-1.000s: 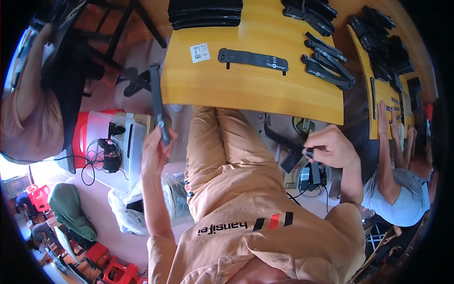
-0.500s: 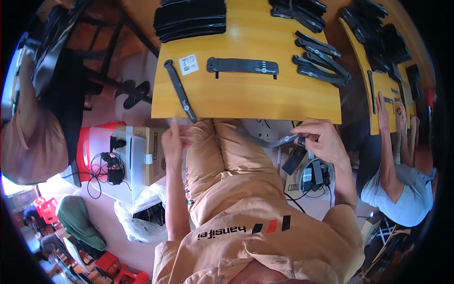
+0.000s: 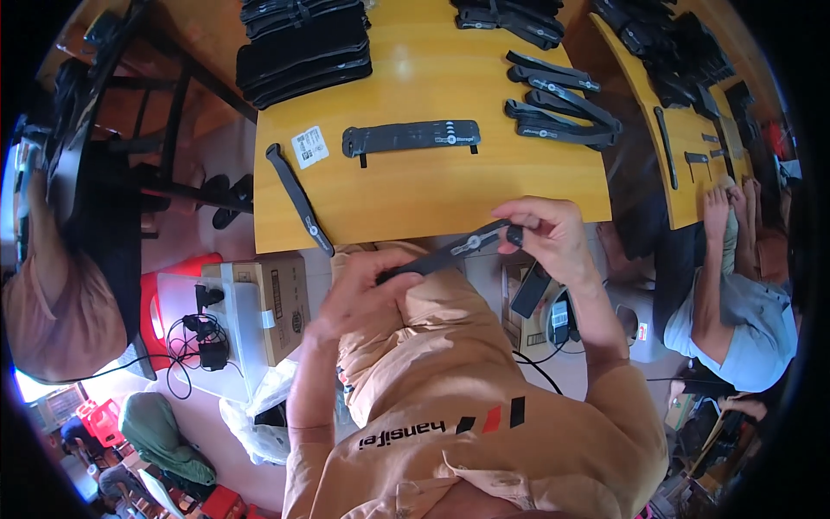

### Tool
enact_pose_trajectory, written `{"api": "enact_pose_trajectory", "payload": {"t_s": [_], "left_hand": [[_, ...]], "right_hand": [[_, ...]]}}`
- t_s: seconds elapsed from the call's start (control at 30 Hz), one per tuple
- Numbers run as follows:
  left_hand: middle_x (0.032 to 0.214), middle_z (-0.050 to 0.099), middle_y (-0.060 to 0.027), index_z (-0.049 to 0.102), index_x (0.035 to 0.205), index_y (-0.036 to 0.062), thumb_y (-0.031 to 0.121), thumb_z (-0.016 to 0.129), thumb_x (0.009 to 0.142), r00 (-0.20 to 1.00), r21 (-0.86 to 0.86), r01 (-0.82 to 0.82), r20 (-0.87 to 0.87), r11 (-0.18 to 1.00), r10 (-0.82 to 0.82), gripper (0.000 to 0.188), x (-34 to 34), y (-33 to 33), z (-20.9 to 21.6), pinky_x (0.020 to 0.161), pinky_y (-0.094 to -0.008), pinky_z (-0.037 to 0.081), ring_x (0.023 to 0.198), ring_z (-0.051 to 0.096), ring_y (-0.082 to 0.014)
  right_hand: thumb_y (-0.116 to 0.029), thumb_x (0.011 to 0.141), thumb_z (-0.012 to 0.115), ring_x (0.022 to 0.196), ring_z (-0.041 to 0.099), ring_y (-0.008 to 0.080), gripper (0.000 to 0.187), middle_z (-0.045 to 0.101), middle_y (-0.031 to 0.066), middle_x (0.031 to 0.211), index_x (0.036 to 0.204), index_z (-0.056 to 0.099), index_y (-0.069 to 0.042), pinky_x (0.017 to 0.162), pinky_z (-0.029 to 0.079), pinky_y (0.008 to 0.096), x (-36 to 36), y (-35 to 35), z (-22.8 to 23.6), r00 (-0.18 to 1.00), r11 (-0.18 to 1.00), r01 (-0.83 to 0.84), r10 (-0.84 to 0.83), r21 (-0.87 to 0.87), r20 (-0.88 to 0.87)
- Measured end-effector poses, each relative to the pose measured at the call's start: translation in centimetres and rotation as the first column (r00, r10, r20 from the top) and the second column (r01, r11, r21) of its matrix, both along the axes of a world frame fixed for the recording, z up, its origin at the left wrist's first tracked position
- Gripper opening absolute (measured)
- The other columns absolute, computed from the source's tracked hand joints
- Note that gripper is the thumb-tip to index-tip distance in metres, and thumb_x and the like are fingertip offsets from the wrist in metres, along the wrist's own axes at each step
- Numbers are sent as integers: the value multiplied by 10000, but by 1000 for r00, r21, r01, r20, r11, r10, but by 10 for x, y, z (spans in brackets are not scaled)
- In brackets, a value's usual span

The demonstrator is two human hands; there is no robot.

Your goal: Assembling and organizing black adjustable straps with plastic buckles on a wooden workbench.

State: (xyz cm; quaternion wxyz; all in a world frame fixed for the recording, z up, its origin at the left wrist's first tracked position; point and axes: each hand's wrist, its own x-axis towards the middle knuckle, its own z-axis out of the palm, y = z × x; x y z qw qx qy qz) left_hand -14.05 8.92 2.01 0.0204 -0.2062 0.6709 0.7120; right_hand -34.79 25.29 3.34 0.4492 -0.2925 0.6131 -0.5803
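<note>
A dark grey strap with pale print [image 3: 458, 249] stretches between my hands over my lap, just off the table's near edge. My left hand [image 3: 367, 290] pinches its left end between thumb and fingers. At the other end, my right hand [image 3: 549, 238] grips the strap where a small black piece shows by the fingertips. On the yellow table [image 3: 415, 195], a single strap [image 3: 298, 199] lies slanted near the left edge. Farther in is a flat set of straps [image 3: 411, 137] with two short black tabs below it. Beside that set lies a white printed label [image 3: 309, 147].
Stacked black straps [image 3: 303, 52] stand at the far left of the table, with looped straps [image 3: 562, 125] at the right. Below the table are a cardboard box [image 3: 281, 303], a clear bin with black cables [image 3: 207, 337] and a plastic bag [image 3: 259, 415]. Co-workers sit on both sides.
My left hand has moved right and taken the strap's free end. My right hand has raised its end slightly, so the strap is now straighter. The view has shifted a little.
</note>
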Motion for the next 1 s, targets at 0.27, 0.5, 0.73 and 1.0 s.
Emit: {"api": "enact_pose_trajectory", "payload": {"t_s": [0.27, 0.5, 0.73, 1.0], "left_hand": [[715, 579, -7, 621, 921, -32, 66, 585, 860, 952, -74, -305, -31, 949, 304, 121, -18, -58, -8, 593, -205, 475, 678, 551, -68], [701, 561, -4, 587, 890, -9, 69, 609, 835, 841, -173, -538, -40, 825, 540, 98, -59, -75, -45, 543, -199, 464, 590, 527, -63], [772, 561, -3, 598, 972, 1, 8, 578, 837, 743, -107, -669, -86, 735, 664, 137, -63, -77, -72, 614, -186, 414, 658, 506, -60], [725, 556, 15, 595, 980, 1, 7, 595, 827, 633, -455, -733, -180, 507, 753, 154, -82, -69, -65, 615, -192, 411, 656, 494, -62]], "right_hand": [[-9, 820, 601, 666, 635, 115, 133, 638, 69, 791, 949, 608, 22, 574, 509, 200, -31, -21, -32, 974, 974, 227, -226, -26, 24], [22, 828, 546, 650, 585, 71, 115, 620, 42, 786, 918, 617, 16, 531, 443, 182, -49, -52, -79, 948, 951, 308, -309, -22, -80], [124, 764, 538, 637, 492, 60, 192, 541, 2, 746, 865, 652, 7, 616, 403, 173, -51, -72, -92, 894, 918, 388, -397, -82, -208], [122, 784, 527, 567, 482, 44, 186, 504, 3, 752, 876, 648, 15, 462, 372, 170, -50, -79, -86, 894, 904, 425, -427, -44, -134]]}}
